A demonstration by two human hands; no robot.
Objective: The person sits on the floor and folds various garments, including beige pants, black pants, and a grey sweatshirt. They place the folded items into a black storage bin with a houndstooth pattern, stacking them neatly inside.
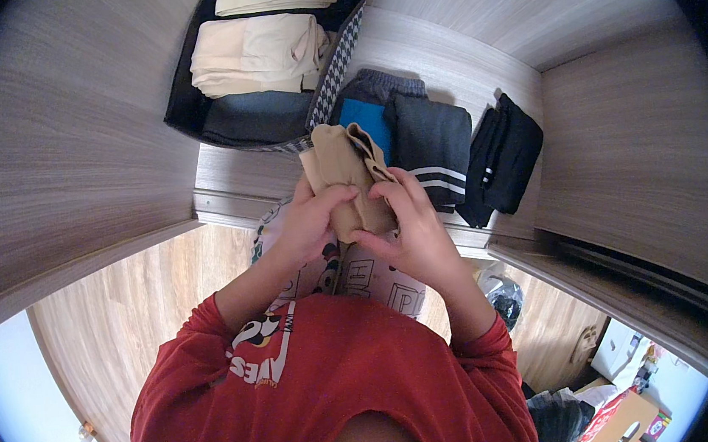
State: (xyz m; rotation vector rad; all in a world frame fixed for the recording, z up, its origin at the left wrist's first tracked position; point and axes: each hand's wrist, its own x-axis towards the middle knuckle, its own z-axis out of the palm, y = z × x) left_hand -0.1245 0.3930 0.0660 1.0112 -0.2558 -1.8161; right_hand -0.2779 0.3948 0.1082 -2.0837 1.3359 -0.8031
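Between both hands, over my lap, is a folded tan garment point(339, 158), perhaps trousers; its kind is not plain. My left hand point(313, 216) grips its left side, thumb lying across the front. On the lower right, my right hand point(405, 216) pinches the cloth with thumb and fingers. Just beyond, a dark fabric storage box with a houndstooth side point(340, 60) holds folded cream garments point(257, 53) and a folded dark grey one point(259, 118).
On the wooden shelf, right of the box, lie a blue folded garment point(364, 118), dark grey clothing with white stripes point(431, 137) and black folded clothing point(511, 155). Cabinet walls point(628, 143) rise at both sides. A plastic bag point(505, 298) rests on the floor at right.
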